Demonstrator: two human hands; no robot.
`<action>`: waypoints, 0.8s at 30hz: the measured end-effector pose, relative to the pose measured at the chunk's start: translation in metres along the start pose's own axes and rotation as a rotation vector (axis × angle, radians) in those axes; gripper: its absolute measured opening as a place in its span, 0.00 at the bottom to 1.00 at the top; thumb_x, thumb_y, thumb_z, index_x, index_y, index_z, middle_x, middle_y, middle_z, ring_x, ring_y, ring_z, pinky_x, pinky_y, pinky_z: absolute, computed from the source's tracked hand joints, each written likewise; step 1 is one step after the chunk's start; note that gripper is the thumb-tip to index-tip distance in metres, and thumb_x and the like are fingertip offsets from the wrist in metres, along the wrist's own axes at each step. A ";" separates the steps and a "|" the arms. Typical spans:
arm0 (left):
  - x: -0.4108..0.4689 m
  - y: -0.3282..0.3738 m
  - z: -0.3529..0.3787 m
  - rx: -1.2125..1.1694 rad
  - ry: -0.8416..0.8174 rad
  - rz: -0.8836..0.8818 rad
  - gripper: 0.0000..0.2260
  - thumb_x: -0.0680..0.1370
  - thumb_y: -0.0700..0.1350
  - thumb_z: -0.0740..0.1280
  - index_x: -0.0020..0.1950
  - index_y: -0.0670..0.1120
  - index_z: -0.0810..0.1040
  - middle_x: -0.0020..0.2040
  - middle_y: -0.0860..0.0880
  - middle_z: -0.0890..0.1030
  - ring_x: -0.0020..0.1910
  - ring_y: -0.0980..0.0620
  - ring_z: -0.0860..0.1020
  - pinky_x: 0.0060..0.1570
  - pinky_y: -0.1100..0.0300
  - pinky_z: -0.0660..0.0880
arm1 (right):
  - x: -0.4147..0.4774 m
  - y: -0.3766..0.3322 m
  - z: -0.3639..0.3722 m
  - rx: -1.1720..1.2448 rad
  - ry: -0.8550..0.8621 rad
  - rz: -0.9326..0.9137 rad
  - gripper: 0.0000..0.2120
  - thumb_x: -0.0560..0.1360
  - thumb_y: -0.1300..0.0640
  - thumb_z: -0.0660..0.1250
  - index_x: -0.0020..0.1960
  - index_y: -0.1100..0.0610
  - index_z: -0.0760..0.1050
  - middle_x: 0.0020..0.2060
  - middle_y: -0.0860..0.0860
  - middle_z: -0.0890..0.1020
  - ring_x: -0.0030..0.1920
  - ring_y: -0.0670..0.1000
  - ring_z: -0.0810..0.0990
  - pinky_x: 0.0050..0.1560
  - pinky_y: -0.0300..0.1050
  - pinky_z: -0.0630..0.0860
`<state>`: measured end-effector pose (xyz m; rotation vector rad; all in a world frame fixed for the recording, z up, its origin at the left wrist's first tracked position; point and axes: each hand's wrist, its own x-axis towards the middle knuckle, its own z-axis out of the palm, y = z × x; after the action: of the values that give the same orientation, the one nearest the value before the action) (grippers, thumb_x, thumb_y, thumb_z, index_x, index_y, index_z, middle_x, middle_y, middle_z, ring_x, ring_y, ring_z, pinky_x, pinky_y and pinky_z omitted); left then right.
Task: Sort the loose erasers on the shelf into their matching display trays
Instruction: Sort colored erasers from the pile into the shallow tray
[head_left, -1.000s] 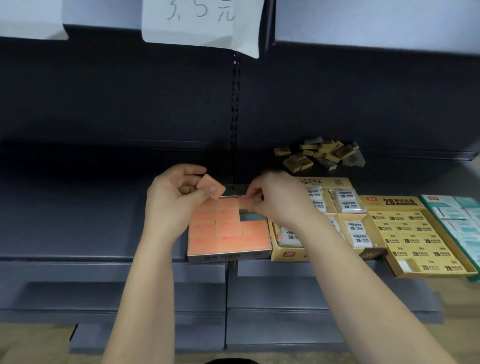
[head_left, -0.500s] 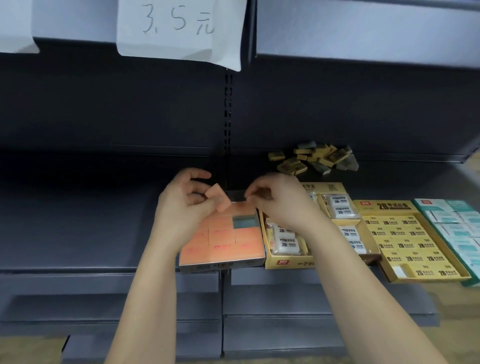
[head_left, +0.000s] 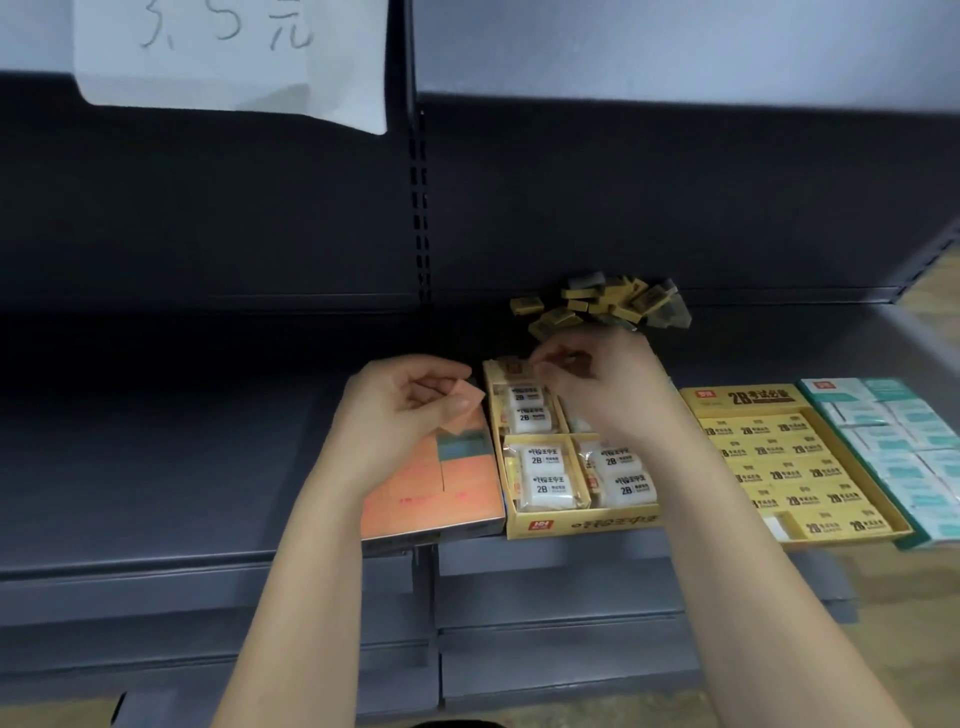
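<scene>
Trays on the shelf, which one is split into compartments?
The second tray from the left, holding white wrapped 2B erasers; it alone has cross dividers.

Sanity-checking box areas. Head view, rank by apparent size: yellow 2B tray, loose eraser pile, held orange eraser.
1. yellow 2B tray
2. loose eraser pile
3. orange eraser in left hand, smallest despite nearness
</scene>
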<state>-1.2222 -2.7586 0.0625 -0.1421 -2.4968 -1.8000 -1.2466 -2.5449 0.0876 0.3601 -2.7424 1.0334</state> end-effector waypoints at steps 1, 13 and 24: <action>0.001 0.000 0.002 0.026 -0.020 -0.002 0.15 0.72 0.37 0.75 0.48 0.58 0.83 0.43 0.54 0.84 0.44 0.54 0.81 0.46 0.61 0.79 | -0.001 0.002 -0.002 0.003 0.007 0.012 0.05 0.76 0.57 0.68 0.48 0.51 0.84 0.42 0.41 0.83 0.44 0.40 0.80 0.42 0.29 0.73; 0.002 0.009 0.002 0.374 -0.209 -0.022 0.12 0.71 0.39 0.77 0.48 0.55 0.85 0.47 0.56 0.85 0.44 0.63 0.81 0.48 0.68 0.76 | -0.004 0.025 -0.024 0.020 0.081 0.054 0.06 0.76 0.56 0.68 0.49 0.50 0.84 0.42 0.40 0.83 0.45 0.35 0.79 0.40 0.22 0.69; 0.004 0.015 0.010 0.549 -0.234 -0.010 0.08 0.71 0.41 0.77 0.45 0.53 0.86 0.41 0.59 0.81 0.44 0.62 0.79 0.49 0.66 0.74 | -0.004 0.033 -0.024 0.039 0.086 0.088 0.06 0.76 0.56 0.68 0.48 0.50 0.83 0.41 0.41 0.84 0.45 0.37 0.80 0.40 0.24 0.71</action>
<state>-1.2244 -2.7442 0.0738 -0.3234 -3.0471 -1.0878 -1.2500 -2.5043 0.0844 0.1978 -2.6861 1.0979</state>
